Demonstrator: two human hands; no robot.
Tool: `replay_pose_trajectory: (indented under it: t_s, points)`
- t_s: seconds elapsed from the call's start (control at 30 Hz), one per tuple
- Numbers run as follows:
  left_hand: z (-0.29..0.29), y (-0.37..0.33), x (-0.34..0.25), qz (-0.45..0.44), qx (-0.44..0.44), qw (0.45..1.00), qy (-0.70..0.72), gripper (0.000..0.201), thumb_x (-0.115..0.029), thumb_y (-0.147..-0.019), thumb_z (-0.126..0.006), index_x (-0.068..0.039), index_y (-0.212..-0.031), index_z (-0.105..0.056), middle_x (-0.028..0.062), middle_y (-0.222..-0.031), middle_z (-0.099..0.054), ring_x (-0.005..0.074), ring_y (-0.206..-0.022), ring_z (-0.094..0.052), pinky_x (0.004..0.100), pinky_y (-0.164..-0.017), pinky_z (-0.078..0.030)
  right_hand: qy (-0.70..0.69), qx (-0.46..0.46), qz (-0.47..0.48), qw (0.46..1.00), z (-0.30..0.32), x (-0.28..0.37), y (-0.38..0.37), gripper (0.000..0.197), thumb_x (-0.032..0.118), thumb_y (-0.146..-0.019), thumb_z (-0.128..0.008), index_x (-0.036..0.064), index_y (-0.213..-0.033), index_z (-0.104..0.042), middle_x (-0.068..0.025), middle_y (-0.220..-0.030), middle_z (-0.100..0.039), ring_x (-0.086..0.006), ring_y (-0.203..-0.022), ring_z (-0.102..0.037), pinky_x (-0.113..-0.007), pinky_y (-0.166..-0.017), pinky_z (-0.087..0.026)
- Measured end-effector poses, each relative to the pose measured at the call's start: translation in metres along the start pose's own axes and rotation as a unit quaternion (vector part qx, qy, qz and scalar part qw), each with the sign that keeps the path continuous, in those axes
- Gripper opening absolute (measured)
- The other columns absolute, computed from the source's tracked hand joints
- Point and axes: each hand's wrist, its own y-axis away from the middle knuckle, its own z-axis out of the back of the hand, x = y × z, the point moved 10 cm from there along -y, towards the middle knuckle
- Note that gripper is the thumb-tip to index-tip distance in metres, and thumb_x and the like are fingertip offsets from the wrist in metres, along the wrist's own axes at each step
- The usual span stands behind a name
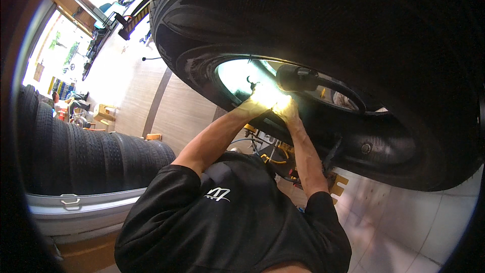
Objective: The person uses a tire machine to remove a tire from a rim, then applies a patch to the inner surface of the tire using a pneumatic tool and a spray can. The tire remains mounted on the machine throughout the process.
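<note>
A large black tyre (313, 25) stands raised before me, its hollow centre facing my chest. Both my arms reach into its opening. My left hand (261, 99) and my right hand (286, 108) are close together at the inner wall of the tyre. A black lamp (295, 78) on a bent arm hangs inside the opening and throws a strong glare over them. The fingers are washed out by that light, so what they hold, if anything, does not show. A small dark hooked shape (252, 84) lies just beyond the left hand.
A row of black tyres (96, 151) stands at the left behind a pale metal ledge (96, 205). Yellow metal parts (337, 184) and cables are below the tyre. A yellow stool (104, 114) stands farther off on the left. Light tiles (404, 217) cover the floor at the right.
</note>
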Motion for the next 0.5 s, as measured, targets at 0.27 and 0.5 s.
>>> replay_pose_trajectory:
  t_s: [0.27, 0.5]
  points:
    - [0.001, -0.015, -0.005, 0.022, 0.016, 0.999, 0.017, 0.012, -0.02, -0.078, -0.062, -0.011, -0.071, -0.066, 0.0038, -0.059, -0.058, 0.0194, -0.051, -0.054, 0.0365, -0.051, -0.043, -0.056, 0.024, -0.085, 0.994, 0.008, -0.013, -0.006, 0.021, 0.02, -0.078, -0.063, 0.0021, -0.087, -0.069, -0.0189, -0.081, -0.069, -0.0353, -0.073, -0.067, -0.044, -0.068, -0.054]
    - [0.023, 0.0, -0.011, -0.009, 0.017, 1.0, 0.0, 0.011, -0.019, -0.078, -0.063, -0.011, -0.071, -0.066, 0.0042, -0.059, -0.058, 0.0202, -0.052, -0.055, 0.0366, -0.051, -0.044, 0.004, 0.104, -0.052, 0.993, -0.007, 0.002, 0.002, 0.018, 0.016, -0.076, -0.063, 0.002, -0.085, -0.068, -0.0209, -0.079, -0.068, -0.035, -0.071, -0.068, -0.042, -0.064, -0.055]
